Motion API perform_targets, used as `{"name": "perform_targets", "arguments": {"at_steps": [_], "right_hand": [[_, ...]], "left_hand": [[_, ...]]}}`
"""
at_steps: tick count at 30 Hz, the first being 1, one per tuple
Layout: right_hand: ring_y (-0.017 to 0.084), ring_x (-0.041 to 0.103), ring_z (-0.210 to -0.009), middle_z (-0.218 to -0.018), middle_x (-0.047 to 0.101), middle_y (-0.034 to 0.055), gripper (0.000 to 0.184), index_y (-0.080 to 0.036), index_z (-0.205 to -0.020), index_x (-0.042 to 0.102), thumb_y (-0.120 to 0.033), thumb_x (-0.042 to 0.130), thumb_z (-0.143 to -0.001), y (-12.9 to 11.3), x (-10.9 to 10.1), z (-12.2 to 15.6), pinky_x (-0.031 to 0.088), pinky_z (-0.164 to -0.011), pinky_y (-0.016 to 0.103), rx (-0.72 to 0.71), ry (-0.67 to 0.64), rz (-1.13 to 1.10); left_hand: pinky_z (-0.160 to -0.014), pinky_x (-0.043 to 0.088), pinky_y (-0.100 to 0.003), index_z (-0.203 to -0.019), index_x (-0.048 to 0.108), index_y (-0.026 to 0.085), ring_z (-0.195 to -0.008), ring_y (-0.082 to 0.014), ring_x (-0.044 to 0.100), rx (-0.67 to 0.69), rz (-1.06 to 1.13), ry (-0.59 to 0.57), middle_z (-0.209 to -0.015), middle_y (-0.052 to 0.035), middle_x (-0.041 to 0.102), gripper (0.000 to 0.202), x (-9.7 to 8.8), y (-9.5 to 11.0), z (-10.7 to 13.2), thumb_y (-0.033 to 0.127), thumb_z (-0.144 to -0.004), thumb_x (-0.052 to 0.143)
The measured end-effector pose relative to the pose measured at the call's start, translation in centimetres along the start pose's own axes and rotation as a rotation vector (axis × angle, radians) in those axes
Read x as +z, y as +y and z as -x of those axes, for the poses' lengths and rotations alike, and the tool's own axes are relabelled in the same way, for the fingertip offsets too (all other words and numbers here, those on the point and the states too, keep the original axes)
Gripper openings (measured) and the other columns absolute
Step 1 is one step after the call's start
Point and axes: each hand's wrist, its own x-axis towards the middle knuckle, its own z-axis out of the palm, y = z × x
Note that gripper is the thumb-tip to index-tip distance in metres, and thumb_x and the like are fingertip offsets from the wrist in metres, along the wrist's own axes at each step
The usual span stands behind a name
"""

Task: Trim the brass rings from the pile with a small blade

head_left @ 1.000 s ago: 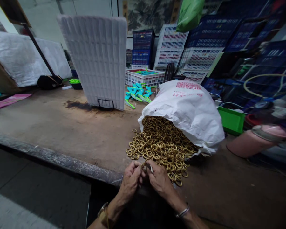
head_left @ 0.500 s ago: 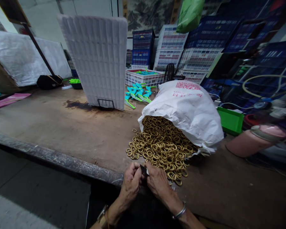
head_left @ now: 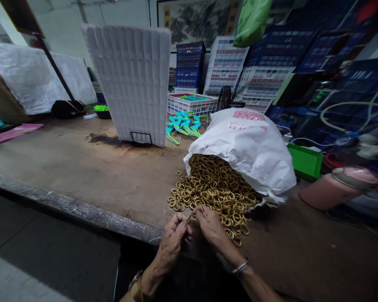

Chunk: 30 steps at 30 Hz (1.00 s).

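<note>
**Small brass-coloured ring (head_left: 188, 218) pinched at the near edge of a brown table (head_left: 135, 180)**

A person's two bare hands meet just above the table's near edge. The left hand (head_left: 171, 237) pinches what looks like a single ring between thumb and forefinger, its other fingers curled. The right hand (head_left: 211, 230) comes in close from the other side, fingers drawn narrow; whether they grip the ring or something else is too small to tell.

Directly beyond the hands, a pile of matching rings (head_left: 211, 193) spills towards the near edge from the open mouth of a white sack (head_left: 245, 134) lying on its side. Left of the sack, further back, stands a tall white panel (head_left: 132, 79); teal and lime plastic pieces (head_left: 184, 123) lie between them. A pink bottle (head_left: 337, 188) leans towards the right edge.

For good handling, the left pinch should probably stay firm while the right fingertips work lightly. Bringing both hands further in from the edge would let a slipped ring land on the table.
</note>
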Motion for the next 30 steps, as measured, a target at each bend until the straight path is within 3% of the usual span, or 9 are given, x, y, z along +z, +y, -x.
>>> {"name": "perform_targets", "arguments": {"at_steps": [4, 7, 14, 20, 24, 30], "right_hand": [[0.009, 0.041, -0.041, -0.046, 0.046, -0.0049, 0.033, -0.019, -0.064, 0.048, -0.046, 0.036, -0.080, 0.0, 1.4, 0.6, 0.033, -0.044, 0.021, 0.143, -0.258, -0.486], [0.009, 0.043, -0.040, -0.046, 0.048, -0.0041, 0.037, -0.019, -0.060, 0.045, -0.050, 0.037, -0.079, 0.3, 2.4, 1.0, 0.034, -0.044, 0.020, 0.140, -0.336, -0.591], [0.010, 0.043, -0.051, -0.054, 0.045, -0.0038, 0.027, -0.019, -0.064, 0.045, -0.039, 0.039, -0.080, 0.2, 1.6, 1.1, 0.034, -0.050, 0.021, -0.055, -0.052, -0.244], [0.012, 0.043, -0.053, -0.058, 0.046, -0.0028, 0.015, -0.021, -0.069, 0.044, -0.025, 0.035, -0.080, 0.3, 1.5, 1.7, 0.031, -0.053, 0.022, -0.277, 0.034, 0.068], [0.012, 0.044, -0.054, -0.059, 0.046, -0.0025, 0.015, -0.020, -0.073, 0.044, -0.027, 0.033, -0.082, 0.1, 1.4, 1.8, 0.032, -0.053, 0.022, -0.266, 0.035, 0.045], [0.011, 0.040, -0.056, -0.059, 0.043, -0.0036, 0.028, -0.019, -0.068, 0.044, -0.040, 0.033, -0.083, -0.6, 1.0, 1.6, 0.032, -0.053, 0.022, -0.102, -0.042, -0.135]], "left_hand": [[-0.054, 0.041, -0.022, -0.076, 0.046, 0.017, -0.052, -0.0078, 0.048, -0.046, 0.209, -0.029, -0.065, 0.0016, 0.054, 0.018, -0.2, -0.4, -0.1, 0.033, -0.079, 0.053], [-0.049, 0.041, -0.023, -0.073, 0.047, 0.015, -0.049, -0.0075, 0.047, -0.067, 0.251, -0.008, -0.064, 0.0006, 0.054, 0.020, -0.2, -0.6, -0.1, 0.034, -0.079, 0.054], [-0.042, 0.036, -0.018, -0.076, 0.048, 0.016, -0.048, -0.0065, 0.048, -0.161, 0.267, 0.083, -0.066, 0.0009, 0.055, 0.026, -0.6, -1.0, 0.0, 0.038, -0.074, 0.060], [-0.037, 0.035, -0.016, -0.080, 0.048, 0.017, -0.046, -0.0057, 0.045, -0.192, 0.202, 0.038, -0.064, 0.0039, 0.049, 0.025, -0.3, -0.6, 0.3, 0.038, -0.074, 0.059], [-0.037, 0.035, -0.016, -0.078, 0.048, 0.016, -0.043, -0.0039, 0.040, -0.176, 0.119, 0.032, -0.063, 0.0052, 0.045, 0.024, 0.0, -0.6, 0.3, 0.038, -0.074, 0.058], [-0.038, 0.033, -0.017, -0.072, 0.048, 0.018, -0.038, -0.0045, 0.036, -0.007, -0.234, 0.181, -0.054, 0.0073, 0.042, 0.021, -0.2, -1.0, 0.2, 0.037, -0.076, 0.054]]}}
